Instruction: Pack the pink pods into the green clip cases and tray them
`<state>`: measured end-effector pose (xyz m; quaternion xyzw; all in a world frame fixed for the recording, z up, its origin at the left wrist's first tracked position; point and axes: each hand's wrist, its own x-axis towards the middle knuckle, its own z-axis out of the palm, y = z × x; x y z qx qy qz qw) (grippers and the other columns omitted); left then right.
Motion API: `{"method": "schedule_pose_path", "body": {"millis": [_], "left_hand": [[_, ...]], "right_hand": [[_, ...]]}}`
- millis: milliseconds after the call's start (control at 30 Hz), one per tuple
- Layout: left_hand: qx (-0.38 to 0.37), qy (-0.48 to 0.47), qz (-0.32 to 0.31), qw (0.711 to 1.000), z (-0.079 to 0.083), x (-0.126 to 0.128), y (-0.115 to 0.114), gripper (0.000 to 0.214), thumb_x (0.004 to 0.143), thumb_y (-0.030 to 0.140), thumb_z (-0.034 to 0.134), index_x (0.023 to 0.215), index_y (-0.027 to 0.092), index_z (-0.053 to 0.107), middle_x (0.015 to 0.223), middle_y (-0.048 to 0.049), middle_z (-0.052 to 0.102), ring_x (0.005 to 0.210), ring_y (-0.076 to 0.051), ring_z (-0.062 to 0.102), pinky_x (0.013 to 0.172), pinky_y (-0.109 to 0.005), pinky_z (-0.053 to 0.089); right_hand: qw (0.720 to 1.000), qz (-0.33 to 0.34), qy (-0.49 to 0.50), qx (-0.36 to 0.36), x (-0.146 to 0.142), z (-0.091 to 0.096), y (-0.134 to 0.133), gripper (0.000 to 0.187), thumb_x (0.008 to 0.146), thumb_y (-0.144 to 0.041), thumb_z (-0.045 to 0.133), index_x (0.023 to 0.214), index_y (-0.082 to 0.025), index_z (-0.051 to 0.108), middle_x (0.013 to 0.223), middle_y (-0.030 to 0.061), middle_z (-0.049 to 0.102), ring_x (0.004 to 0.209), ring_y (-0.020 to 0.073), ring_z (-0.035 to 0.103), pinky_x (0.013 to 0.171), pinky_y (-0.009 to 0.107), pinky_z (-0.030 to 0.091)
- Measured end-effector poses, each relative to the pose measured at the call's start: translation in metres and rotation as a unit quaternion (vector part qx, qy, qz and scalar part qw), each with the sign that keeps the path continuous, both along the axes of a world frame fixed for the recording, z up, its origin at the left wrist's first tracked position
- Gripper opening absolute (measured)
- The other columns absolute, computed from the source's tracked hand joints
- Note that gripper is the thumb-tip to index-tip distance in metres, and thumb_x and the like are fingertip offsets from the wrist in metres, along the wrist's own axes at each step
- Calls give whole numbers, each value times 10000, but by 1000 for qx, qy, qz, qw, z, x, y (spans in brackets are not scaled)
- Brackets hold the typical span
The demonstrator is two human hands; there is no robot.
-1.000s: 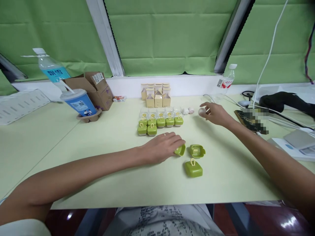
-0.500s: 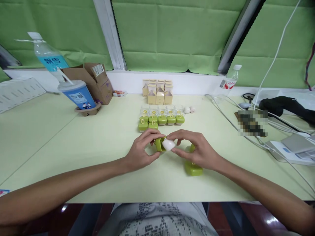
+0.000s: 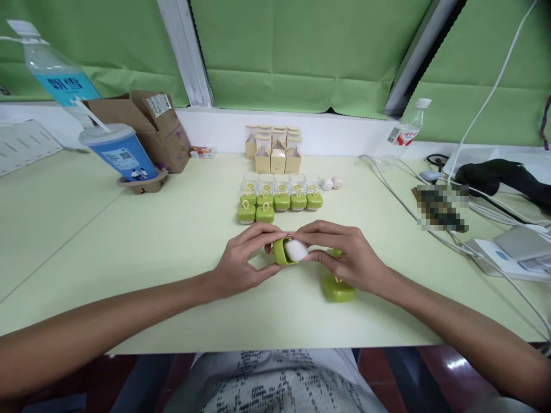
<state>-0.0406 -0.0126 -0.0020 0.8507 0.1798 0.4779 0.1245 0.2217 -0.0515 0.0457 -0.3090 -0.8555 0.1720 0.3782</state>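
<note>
Over the near middle of the table, my left hand [image 3: 241, 258] grips a hollow green cap [image 3: 279, 252] between thumb and fingers, its opening turned to the right. My right hand [image 3: 350, 252] pinches a smooth white rounded piece [image 3: 297, 250], which sits partly inside that opening. The fingertips of both hands meet at the cap's upper edge. Below my right hand lies a green boxy piece [image 3: 339, 291]; another bit of green shows behind the fingers, mostly covered. Farther off stand several green-topped cases [image 3: 281, 201] with yellow loops, in rows.
Clear containers [image 3: 282, 184] with yellow discs line up behind the green cases, beside two pale round pieces [image 3: 331, 183]. Small cream boxes [image 3: 278, 160] stand at the back. On the left are a blue cup [image 3: 123, 158], a carton [image 3: 166, 135] and a bottle; cables [image 3: 400, 209] run along the right.
My right fingers have moved closer to the left fingertips, over the cap's upper edge. The cap and white piece have turned a little toward me. The camera view has shifted slightly.
</note>
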Motion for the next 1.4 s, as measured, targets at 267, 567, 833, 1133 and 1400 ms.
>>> {"method": "schedule_pose_path", "body": {"millis": [267, 567, 833, 1133, 1400], "left_hand": [[29, -20, -26, 999, 1, 4, 2, 574, 888, 238, 910, 1424, 221, 708, 1189, -113, 777, 1047, -218, 773, 831, -329, 693], [-16, -27, -61, 998, -2, 3, 6, 472, 962, 191, 811, 1410, 241, 673, 1243, -110, 719, 1119, -217, 753, 914, -367, 710], [81, -16, -29, 996, 1, 5, 2, 187, 983, 256, 806, 1129, 251, 689, 1191, -68, 622, 1119, -203, 707, 883, -373, 709], [69, 9, -48, 996, 5, 7, 4, 127, 990, 225, 787, 1059, 236, 681, 1051, -49, 599, 909, -157, 668, 732, -292, 641], [70, -11, -48, 996, 9, 14, 4, 166, 950, 223, 813, 1048, 239, 681, 998, -36, 647, 869, -163, 669, 724, -305, 614]], "right_hand": [[999, -6, 47, 14, -3, -8, 2, 302, 975, -243, 831, 1277, -242, 832, 1088, 80, 804, 949, 204, 796, 843, 364, 704], [1000, 7, 30, -5, -7, -7, 4, 452, 884, -461, 905, 1264, -255, 771, 1152, 80, 690, 939, 200, 722, 822, 383, 699], [1000, 21, 0, 8, -8, -11, 2, 381, 969, -438, 809, 1306, -262, 774, 1387, 124, 702, 882, 171, 738, 781, 366, 675], [998, 9, 6, 65, -15, -15, -5, 299, 1006, -393, 786, 1228, -192, 786, 1251, 139, 758, 1113, 235, 771, 911, 388, 670], [996, 4, 32, 80, -15, -12, -5, 258, 1003, -358, 793, 1185, -174, 791, 1207, 137, 780, 1073, 233, 784, 880, 359, 659]]}}
